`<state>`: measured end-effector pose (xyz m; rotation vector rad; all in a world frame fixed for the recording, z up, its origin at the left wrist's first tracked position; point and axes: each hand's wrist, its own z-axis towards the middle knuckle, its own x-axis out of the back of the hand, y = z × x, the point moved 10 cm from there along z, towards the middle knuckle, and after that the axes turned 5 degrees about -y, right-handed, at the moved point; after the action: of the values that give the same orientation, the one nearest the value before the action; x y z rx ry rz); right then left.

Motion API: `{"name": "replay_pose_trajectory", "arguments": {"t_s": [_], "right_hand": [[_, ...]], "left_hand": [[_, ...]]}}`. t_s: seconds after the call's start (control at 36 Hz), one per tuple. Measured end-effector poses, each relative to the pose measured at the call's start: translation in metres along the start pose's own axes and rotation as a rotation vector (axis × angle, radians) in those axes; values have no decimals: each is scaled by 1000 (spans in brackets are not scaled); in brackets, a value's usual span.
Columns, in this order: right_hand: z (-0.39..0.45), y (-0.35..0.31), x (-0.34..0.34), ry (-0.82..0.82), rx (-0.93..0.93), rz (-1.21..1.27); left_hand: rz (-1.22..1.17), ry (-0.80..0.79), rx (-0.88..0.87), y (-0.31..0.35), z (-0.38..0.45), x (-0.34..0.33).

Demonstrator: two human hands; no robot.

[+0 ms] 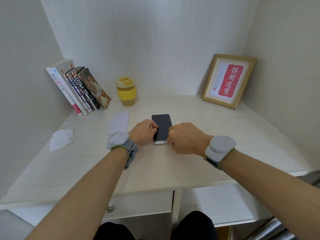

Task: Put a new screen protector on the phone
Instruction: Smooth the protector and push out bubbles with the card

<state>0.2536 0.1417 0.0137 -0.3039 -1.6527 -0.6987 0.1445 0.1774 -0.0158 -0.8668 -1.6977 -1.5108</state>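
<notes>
Phone point(162, 126) flat mid-desk, just right of white envelope point(118, 122). Left hand point(144, 129) curled, pinching phone's left edge; right hand point(186, 138) fisted at its near-right corner, contents hidden. Advice: steady phone, peel slowly, low angle.

We note a black phone point(162, 126) on a pale wood-grain desk point(225, 135), a yellow cup point(126, 90), a gold frame point(228, 80) with a red panel, and grey wristbands point(219, 150) edged green.

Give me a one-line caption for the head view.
Both hands, left and right, grip a dark phone lying flat on the desk.
</notes>
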Motion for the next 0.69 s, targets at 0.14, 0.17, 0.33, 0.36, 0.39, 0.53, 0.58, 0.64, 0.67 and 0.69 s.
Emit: {"name": "replay_pose_trajectory", "arguments": {"t_s": [0.14, 0.17, 0.33, 0.36, 0.39, 0.53, 0.58, 0.64, 0.67, 0.69], "right_hand": [[4, 0, 1, 8, -28, 17], [5, 1, 0, 15, -37, 23], [4, 28, -1, 20, -152, 95], [2, 39, -1, 23, -202, 129], [0, 50, 0, 31, -263, 183], [-6, 91, -8, 112, -539, 794], [-4, 84, -11, 89, -550, 972], [-2, 74, -13, 62, -556, 1043], [-1, 68, -14, 49, -558, 1058], [1, 64, -16, 38, -560, 1078]], "left_hand": [[8, 0, 3, -1, 1, 0], [9, 1, 3, -1, 1, 0], [0, -1, 7, -5, 1, -3], [-1, -4, 6, -6, 1, -3], [-2, -7, 4, -6, 1, -4], [-19, -13, -3, -7, 0, -4], [-8, -13, -17, -6, 0, -4], [2, -4, -29, -5, -1, -5], [2, 2, -33, -5, -1, -5], [1, 8, -32, -6, -2, -5]]}}
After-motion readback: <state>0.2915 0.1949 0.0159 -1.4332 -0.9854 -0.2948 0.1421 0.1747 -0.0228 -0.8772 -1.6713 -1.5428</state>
